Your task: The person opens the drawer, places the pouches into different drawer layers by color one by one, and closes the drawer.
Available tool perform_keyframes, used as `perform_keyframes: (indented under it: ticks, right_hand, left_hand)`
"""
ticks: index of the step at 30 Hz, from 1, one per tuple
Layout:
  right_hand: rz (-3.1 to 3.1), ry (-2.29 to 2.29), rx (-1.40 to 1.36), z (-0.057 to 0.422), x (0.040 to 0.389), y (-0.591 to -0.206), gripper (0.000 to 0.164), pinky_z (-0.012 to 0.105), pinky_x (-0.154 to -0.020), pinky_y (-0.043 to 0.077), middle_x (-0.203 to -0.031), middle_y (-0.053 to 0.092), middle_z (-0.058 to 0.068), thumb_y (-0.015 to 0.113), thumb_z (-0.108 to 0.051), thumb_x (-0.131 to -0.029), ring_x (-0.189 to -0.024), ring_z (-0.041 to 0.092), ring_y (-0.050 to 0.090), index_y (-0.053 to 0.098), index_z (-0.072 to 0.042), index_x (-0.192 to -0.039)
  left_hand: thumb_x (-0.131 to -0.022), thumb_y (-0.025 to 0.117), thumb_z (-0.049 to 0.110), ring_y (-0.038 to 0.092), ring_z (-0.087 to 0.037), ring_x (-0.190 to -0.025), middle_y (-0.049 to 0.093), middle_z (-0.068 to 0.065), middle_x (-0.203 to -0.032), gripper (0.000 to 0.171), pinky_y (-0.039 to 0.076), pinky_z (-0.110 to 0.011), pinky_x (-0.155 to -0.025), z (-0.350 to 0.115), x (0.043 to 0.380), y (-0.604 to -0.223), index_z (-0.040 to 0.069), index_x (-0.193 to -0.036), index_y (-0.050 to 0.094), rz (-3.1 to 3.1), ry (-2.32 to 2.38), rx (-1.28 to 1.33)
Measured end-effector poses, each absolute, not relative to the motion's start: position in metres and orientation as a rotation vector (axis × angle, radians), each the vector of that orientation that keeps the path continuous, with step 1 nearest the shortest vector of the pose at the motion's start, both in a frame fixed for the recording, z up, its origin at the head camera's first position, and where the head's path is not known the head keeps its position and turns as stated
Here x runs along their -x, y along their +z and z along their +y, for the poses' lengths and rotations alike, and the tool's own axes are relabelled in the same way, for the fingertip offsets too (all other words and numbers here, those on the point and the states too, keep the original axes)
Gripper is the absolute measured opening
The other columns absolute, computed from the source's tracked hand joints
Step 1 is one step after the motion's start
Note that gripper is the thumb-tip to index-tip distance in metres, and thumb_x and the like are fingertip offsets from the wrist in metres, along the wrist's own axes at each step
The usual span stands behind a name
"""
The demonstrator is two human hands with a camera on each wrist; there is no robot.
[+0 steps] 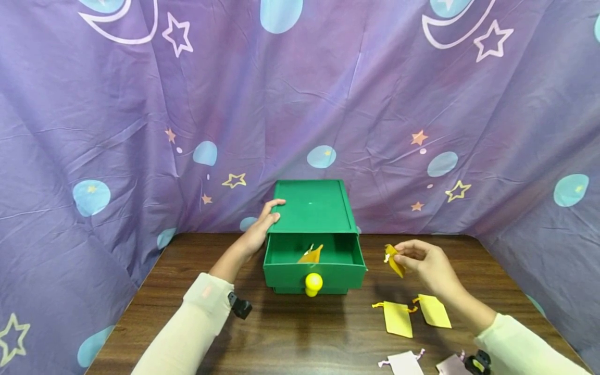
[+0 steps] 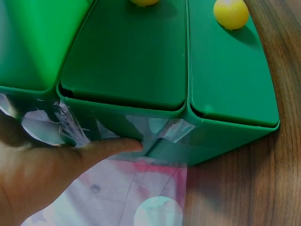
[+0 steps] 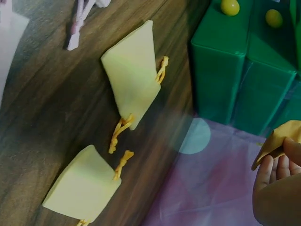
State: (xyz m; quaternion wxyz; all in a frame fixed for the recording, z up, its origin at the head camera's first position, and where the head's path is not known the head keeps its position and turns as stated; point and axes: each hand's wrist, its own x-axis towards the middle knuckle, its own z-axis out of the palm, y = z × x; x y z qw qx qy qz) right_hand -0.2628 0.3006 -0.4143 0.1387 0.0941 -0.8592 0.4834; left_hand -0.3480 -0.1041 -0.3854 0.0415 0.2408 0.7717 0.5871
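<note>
A green drawer unit (image 1: 310, 205) stands at the back of the table with its top drawer (image 1: 286, 275) pulled out. My left hand (image 1: 253, 237) rests along the unit's left side, fingertips over the top edge; the left wrist view shows the thumb extended along the taped side. To the right of the drawer, my right hand (image 1: 433, 268) pinches an orange-yellow drawstring pouch (image 1: 396, 264) between thumb and fingers, above the table. Another orange pouch (image 1: 311, 255) lies inside the open drawer, partly hidden by its front. A yellow knob (image 1: 313, 283) sits on that front.
Two pale yellow drawstring pouches (image 1: 398, 319) lie on the wooden table below my right hand. Nearer the front edge are two pale pink pouches (image 1: 405, 363), cut off by the frame. A purple curtain (image 1: 384, 104) with stars hangs behind the table.
</note>
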Motion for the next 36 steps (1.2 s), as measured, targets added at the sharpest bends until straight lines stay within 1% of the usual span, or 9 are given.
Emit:
perform_keyframes:
  ticks: [2,9,16,21,30,36]
  right_hand:
    - [-2.482,1.401,-0.287,0.299,0.262,-0.412,0.024,0.023,-0.065,0.056,-0.099,0.075,0.021,0.076,-0.001,-0.090,-0.078,0.001,0.066,0.070,0.009,-0.111]
    - [-2.484,1.431,-0.309,0.291,0.255,-0.402,0.022,0.028,-0.067,0.059,-0.097,0.075,0.019,0.076,-0.002,-0.090,-0.080,0.003,0.068,0.070,0.007,-0.109]
    - [-2.473,1.448,-0.358,0.281,0.251,-0.393,0.022,0.026,-0.067,0.057,-0.095,0.075,0.015,0.077,-0.004,-0.090,-0.080,0.005,0.068,0.070,0.006,-0.108]
    - [-2.461,1.454,-0.412,0.271,0.249,-0.385,0.020,0.025,-0.066,0.055,-0.094,0.075,0.013,0.077,-0.003,-0.090,-0.080,0.006,0.068,0.070,0.005,-0.107]
    - [-2.446,1.479,-0.447,0.255,0.243,-0.371,0.019,0.025,-0.066,0.056,-0.093,0.075,0.014,0.077,-0.003,-0.090,-0.080,0.007,0.068,0.071,0.005,-0.107]
    - [-2.429,1.509,-0.473,0.248,0.240,-0.363,0.019,0.025,-0.067,0.056,-0.094,0.075,0.014,0.077,-0.002,-0.090,-0.079,0.008,0.069,0.071,0.005,-0.107]
  left_hand:
    - [-0.109,0.032,0.029,0.011,-0.037,-0.155,0.014,-0.013,-0.169,0.050,0.009,-0.063,-0.122,-0.104,0.348,-0.385,0.017,-0.158,0.028,2.361,1.793,-0.735]
    - [-0.109,0.032,0.029,0.011,-0.038,-0.155,0.013,-0.014,-0.169,0.051,0.008,-0.063,-0.122,-0.104,0.347,-0.384,0.017,-0.158,0.027,2.359,1.794,-0.732]
    - [-0.109,0.032,0.030,0.012,-0.036,-0.154,0.014,-0.012,-0.169,0.050,0.010,-0.062,-0.122,-0.104,0.347,-0.384,0.019,-0.157,0.028,2.366,1.799,-0.707]
    - [-0.109,0.032,0.029,0.012,-0.037,-0.154,0.014,-0.014,-0.169,0.050,0.010,-0.062,-0.122,-0.104,0.347,-0.385,0.018,-0.158,0.028,2.366,1.797,-0.721]
    - [-0.109,0.031,0.030,0.012,-0.038,-0.154,0.013,-0.015,-0.169,0.050,0.009,-0.063,-0.122,-0.104,0.347,-0.385,0.018,-0.158,0.028,2.366,1.796,-0.726]
    - [-0.108,0.032,0.029,0.012,-0.036,-0.154,0.014,-0.013,-0.169,0.050,0.009,-0.062,-0.122,-0.104,0.348,-0.386,0.018,-0.157,0.028,2.367,1.802,-0.725]
